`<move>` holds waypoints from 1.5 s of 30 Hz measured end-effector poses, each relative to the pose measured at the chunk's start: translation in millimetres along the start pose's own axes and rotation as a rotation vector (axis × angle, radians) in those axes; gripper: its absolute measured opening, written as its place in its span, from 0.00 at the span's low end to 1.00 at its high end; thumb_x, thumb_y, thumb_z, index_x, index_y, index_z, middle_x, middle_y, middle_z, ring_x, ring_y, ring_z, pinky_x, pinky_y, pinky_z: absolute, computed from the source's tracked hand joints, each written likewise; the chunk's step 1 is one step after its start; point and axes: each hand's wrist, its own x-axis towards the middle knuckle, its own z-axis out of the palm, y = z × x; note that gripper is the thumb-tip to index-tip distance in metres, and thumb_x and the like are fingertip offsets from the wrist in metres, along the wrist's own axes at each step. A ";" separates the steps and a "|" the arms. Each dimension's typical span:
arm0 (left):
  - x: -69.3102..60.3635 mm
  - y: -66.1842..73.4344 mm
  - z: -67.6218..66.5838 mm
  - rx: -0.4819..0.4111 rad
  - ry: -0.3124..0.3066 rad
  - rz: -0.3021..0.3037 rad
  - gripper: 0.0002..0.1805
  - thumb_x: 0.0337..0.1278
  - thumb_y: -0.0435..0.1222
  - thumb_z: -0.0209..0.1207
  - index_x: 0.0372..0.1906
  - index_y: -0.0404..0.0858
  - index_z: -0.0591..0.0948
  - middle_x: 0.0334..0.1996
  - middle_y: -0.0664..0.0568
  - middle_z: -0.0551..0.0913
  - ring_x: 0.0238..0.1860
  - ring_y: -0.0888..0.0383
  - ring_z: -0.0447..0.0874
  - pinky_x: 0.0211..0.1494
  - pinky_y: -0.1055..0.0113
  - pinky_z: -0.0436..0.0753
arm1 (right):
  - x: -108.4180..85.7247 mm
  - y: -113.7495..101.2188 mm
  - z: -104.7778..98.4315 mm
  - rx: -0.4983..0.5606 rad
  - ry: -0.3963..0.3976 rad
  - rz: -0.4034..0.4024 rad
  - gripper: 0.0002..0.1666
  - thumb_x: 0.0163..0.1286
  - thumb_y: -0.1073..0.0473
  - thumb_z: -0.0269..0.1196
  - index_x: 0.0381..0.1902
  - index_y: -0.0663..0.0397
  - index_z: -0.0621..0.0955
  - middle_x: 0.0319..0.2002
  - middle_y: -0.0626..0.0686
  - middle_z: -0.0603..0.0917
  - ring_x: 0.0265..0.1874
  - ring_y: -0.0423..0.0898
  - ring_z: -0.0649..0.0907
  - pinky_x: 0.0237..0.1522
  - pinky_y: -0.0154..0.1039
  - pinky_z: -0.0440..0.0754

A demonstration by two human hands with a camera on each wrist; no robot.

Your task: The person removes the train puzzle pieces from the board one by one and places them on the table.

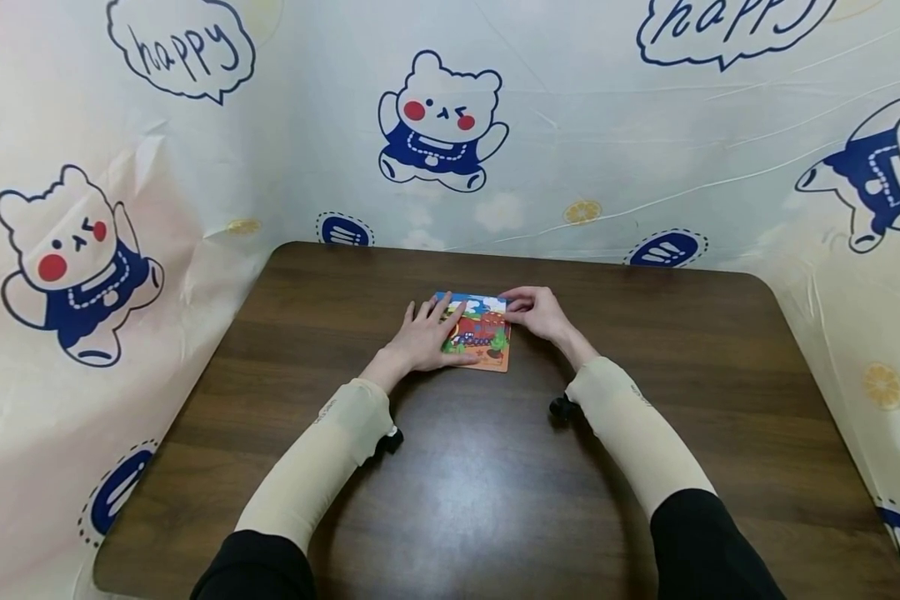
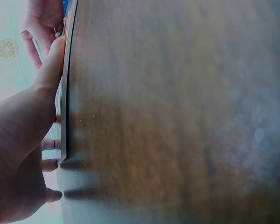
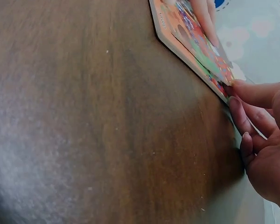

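A flat, colourful picture board [image 1: 487, 333] lies on the brown table, with an orange lower edge and blue sky at its top. My left hand [image 1: 423, 337] rests on its left part with fingers spread, the thumb along the lower edge. At the upper right edge, my right hand [image 1: 537, 312] pinches the board's edge or a piece on it between thumb and fingers. The right wrist view shows a thin layer of the board [image 3: 196, 46] slightly raised near the right fingertips [image 3: 231, 88]. In the left wrist view the left hand [image 2: 28, 121] lies along the board's edge.
The wooden table [image 1: 457, 467] extends around the board on all sides. Behind it hangs a pale sheet [image 1: 570, 150] printed with bears and orange slices. A small black device [image 1: 562, 410] is strapped at the right wrist, another [image 1: 392, 442] at the left.
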 end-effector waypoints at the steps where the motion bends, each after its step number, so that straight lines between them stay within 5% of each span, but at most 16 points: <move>1: 0.1 -0.2 0.0 0.001 0.000 0.000 0.62 0.67 0.76 0.56 0.93 0.54 0.44 0.93 0.43 0.39 0.92 0.35 0.44 0.91 0.28 0.43 | -0.3 0.2 0.0 0.005 0.002 0.004 0.21 0.78 0.66 0.69 0.67 0.62 0.86 0.52 0.68 0.91 0.54 0.60 0.89 0.68 0.53 0.83; 10: -0.9 -0.2 -0.5 -0.004 -0.002 0.000 0.62 0.67 0.76 0.57 0.93 0.54 0.44 0.93 0.43 0.39 0.92 0.35 0.44 0.91 0.28 0.43 | -0.5 4.2 0.0 0.030 0.026 -0.019 0.20 0.78 0.66 0.70 0.66 0.61 0.87 0.51 0.68 0.93 0.57 0.62 0.91 0.75 0.59 0.81; 18: -0.2 -0.7 -0.8 -0.014 -0.004 -0.002 0.61 0.67 0.76 0.57 0.93 0.54 0.44 0.93 0.44 0.38 0.92 0.35 0.43 0.91 0.28 0.43 | 2.2 4.2 2.9 -0.065 0.065 -0.072 0.19 0.78 0.64 0.70 0.63 0.61 0.89 0.47 0.66 0.94 0.46 0.56 0.94 0.47 0.38 0.88; 27: -0.3 -0.2 -1.2 -0.019 -0.009 -0.003 0.62 0.67 0.76 0.57 0.93 0.54 0.44 0.93 0.44 0.37 0.92 0.36 0.42 0.91 0.29 0.43 | 11.2 -8.6 -7.0 -0.002 -0.016 0.078 0.18 0.82 0.64 0.66 0.64 0.66 0.87 0.51 0.70 0.93 0.30 0.39 0.90 0.43 0.36 0.92; 36: -1.0 -0.6 -1.0 -0.026 0.002 0.003 0.62 0.66 0.76 0.58 0.93 0.54 0.45 0.93 0.43 0.39 0.92 0.35 0.43 0.91 0.29 0.43 | 15.0 -18.7 -6.6 0.068 -0.010 0.207 0.17 0.82 0.62 0.66 0.60 0.69 0.88 0.48 0.65 0.93 0.27 0.41 0.88 0.38 0.35 0.90; 45: -0.8 -0.8 0.7 -0.023 0.013 0.003 0.62 0.66 0.76 0.58 0.92 0.53 0.46 0.93 0.44 0.39 0.92 0.36 0.42 0.91 0.29 0.43 | 12.5 -15.2 -5.5 0.080 0.030 0.220 0.17 0.82 0.60 0.67 0.61 0.64 0.89 0.52 0.67 0.92 0.27 0.42 0.87 0.39 0.34 0.89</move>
